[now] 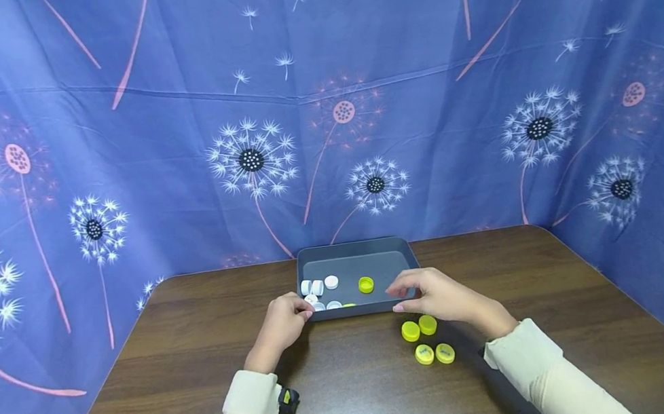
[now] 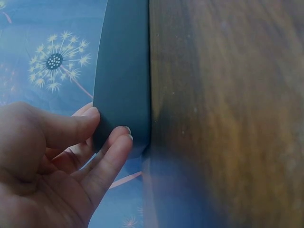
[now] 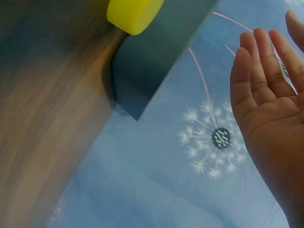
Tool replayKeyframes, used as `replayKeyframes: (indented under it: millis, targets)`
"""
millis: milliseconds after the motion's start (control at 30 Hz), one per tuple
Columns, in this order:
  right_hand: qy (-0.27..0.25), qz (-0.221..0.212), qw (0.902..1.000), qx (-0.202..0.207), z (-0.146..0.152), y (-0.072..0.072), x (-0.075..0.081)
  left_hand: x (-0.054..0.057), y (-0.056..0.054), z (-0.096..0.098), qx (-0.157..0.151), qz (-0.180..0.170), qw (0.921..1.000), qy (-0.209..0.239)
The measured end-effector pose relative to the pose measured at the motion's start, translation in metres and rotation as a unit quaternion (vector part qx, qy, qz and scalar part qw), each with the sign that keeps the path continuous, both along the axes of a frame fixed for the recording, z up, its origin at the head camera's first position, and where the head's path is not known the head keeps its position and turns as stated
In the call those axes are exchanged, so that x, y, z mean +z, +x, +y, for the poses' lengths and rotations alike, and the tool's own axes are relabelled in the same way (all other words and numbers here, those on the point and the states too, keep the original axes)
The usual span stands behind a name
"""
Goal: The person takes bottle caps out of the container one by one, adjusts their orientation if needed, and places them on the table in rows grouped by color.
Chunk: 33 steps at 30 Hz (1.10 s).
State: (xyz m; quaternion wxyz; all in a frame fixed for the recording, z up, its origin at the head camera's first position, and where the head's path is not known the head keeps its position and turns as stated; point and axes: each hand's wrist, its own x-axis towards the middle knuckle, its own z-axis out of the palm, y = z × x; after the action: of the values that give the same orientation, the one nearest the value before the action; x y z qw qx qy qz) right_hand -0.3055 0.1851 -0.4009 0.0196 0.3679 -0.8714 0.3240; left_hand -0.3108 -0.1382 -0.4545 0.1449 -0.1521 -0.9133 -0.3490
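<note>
A dark grey tray (image 1: 384,262) stands at the far side of the table. My left hand (image 1: 283,322) pinches its near left corner, and in the left wrist view the thumb and fingers meet the tray wall (image 2: 124,71). Above the tray's near right corner is my right hand (image 1: 440,294), thumb and fingers apart, holding nothing. Several white caps (image 1: 331,281) lie in the tray's left part. A yellow cap (image 1: 366,285) sits near its middle, and another one is mostly hidden behind the front wall. In the right wrist view, a yellow cap (image 3: 133,14) shows at the top, near the tray corner.
Several yellow caps (image 1: 410,331) lie on the brown wooden table (image 1: 353,389), in front of the tray and below the right hand. Behind the table hangs a blue cloth (image 1: 446,126) with dandelion prints. A small black device (image 1: 288,398) is at the left wrist.
</note>
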Motion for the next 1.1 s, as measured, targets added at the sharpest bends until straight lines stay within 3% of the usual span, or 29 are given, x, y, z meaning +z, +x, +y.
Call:
replayKeyframes:
  millis: [133,333,567,833,1100]
  targets:
    - [0.003,-0.007,0.9999,-0.008,-0.009,-0.019,-0.004,0.001,0.001,0.001,-0.002,-0.001,1.0000,0.001]
    - [0.028,0.020,0.9990,-0.028,-0.025,-0.047,-0.016,0.000,0.000,0.001,0.000,-0.002,1.0000,-0.003]
    - [0.070,0.027,0.9962,-0.045,-0.036,-0.069,-0.026,0.001,0.000,0.000,0.000,-0.001,1.0000,-0.005]
    - [0.131,0.008,0.9904,-0.044,-0.042,-0.082,-0.031,0.000,-0.002,-0.001,0.002,-0.004,1.0000,-0.004]
    - [0.149,0.010,0.9873,-0.053,-0.049,-0.085,-0.037,-0.002,-0.003,-0.001,0.005,-0.012,0.9999,-0.003]
